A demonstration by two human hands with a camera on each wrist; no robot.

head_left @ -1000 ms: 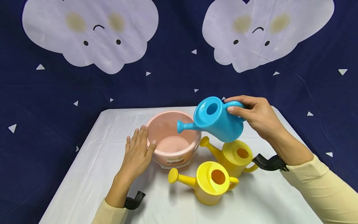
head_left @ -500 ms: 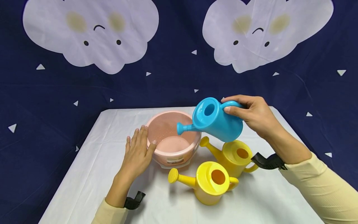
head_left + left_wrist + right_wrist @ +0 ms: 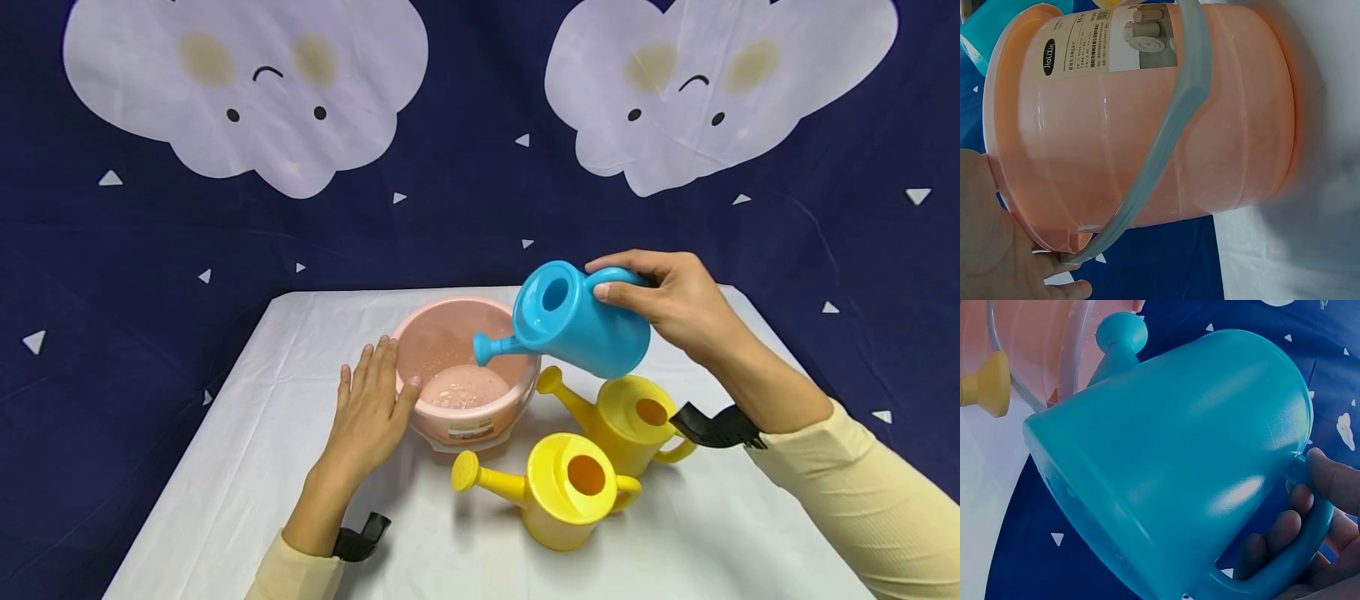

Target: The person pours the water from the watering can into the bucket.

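My right hand (image 3: 678,304) grips the handle of a blue watering can (image 3: 600,329), fingers curled round it in the right wrist view. The can tilts left, and its spout head hangs over the opening of a pink bucket (image 3: 517,404). Rippled, glinting water shows at the bucket's bottom. On the bucket's left rim rests my left hand (image 3: 367,408), its fingers straight. Seen in the left wrist view, the bucket wall (image 3: 1104,144) carries a paper label (image 3: 1079,44) and a grey carrying handle (image 3: 1166,125).
Two yellow watering cans stand on the white-covered table, a nearer can (image 3: 566,504) and a farther can (image 3: 626,425) under the blue one. Both spouts point left. A dark blue cloth (image 3: 465,225) with clouds hangs behind the table (image 3: 225,467).
My right hand has shifted slightly left and tipped the blue watering can further. Ripples and glints have appeared in the bucket's bottom. The left hand stays put.
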